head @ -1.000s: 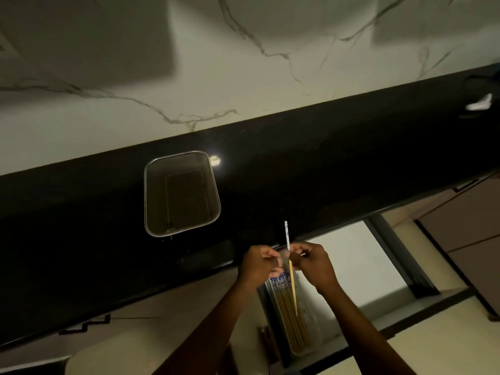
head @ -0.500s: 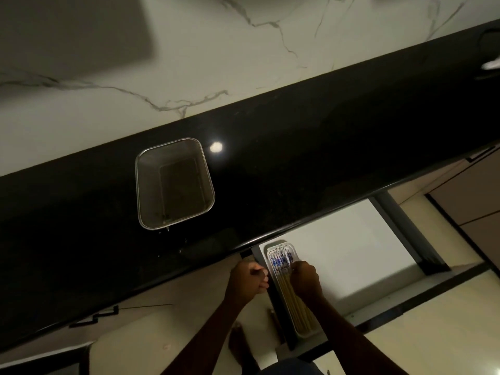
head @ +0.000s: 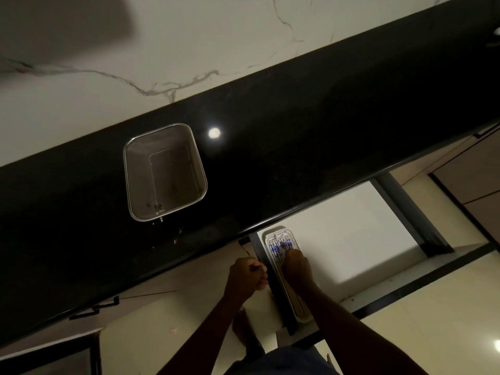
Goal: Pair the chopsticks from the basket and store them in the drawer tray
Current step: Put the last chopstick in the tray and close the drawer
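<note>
Our right hand (head: 296, 267) rests on the chopsticks (head: 281, 246) in the drawer tray (head: 293, 307), its fingers hidden; our left hand (head: 247, 274), just beside, is fisted, seemingly empty. The basket (head: 165, 171) beyond looks empty, so we'd judge closing the drawer (head: 351, 239) comes next.

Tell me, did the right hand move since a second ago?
Yes. The right hand went down from near the black counter edge into the drawer tray, now resting on the chopsticks.
</note>
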Motion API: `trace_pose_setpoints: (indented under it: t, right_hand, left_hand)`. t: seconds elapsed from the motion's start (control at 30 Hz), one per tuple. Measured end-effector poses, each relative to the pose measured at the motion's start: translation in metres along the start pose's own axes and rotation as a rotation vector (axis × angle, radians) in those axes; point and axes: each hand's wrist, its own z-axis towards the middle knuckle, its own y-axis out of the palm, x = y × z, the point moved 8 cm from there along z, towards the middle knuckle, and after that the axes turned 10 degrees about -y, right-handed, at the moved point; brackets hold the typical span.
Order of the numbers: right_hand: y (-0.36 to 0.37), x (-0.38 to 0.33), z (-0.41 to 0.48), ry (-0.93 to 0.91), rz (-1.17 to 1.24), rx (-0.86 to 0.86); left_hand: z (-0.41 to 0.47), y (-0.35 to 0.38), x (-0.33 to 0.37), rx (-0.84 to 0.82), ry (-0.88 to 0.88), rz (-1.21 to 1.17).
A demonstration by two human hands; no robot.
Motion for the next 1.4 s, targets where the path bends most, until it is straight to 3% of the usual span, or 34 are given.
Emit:
trace_pose_setpoints:
  t: [0.27, 0.6, 0.93, 1.07, 1.23, 1.4]
  right_hand:
    - [0.004, 0.006, -0.003, -0.002, 0.039, 0.033]
    - [0.008, 0.009, -0.003, -0.042, -0.077, 0.015]
    - [0.003, 0.007, -0.004, -0.043, -0.096, 0.029]
    - [0.002, 0.009, -0.010, -0.039, -0.134, 0.034]
    - [0.005, 0.012, -0.014, -0.047, -0.126, 0.004]
    - [0.003, 0.008, -0.014, -0.068, -0.110, 0.007]
  left_hand:
    - [0.002, -0.001, -0.003, -0.008, -0.022, -0.016]
    - [0.000, 0.003, -0.010, -0.031, -0.034, 0.000]
    - [0.002, 0.005, -0.002, 0.029, 0.059, 0.046]
    - [0.004, 0.019, -0.003, 0.040, -0.002, -0.009]
    - [0.001, 0.041, -0.003, -0.001, -0.013, 0.177]
    - [0.002, 0.049, -0.010, -0.034, -0.044, 0.212]
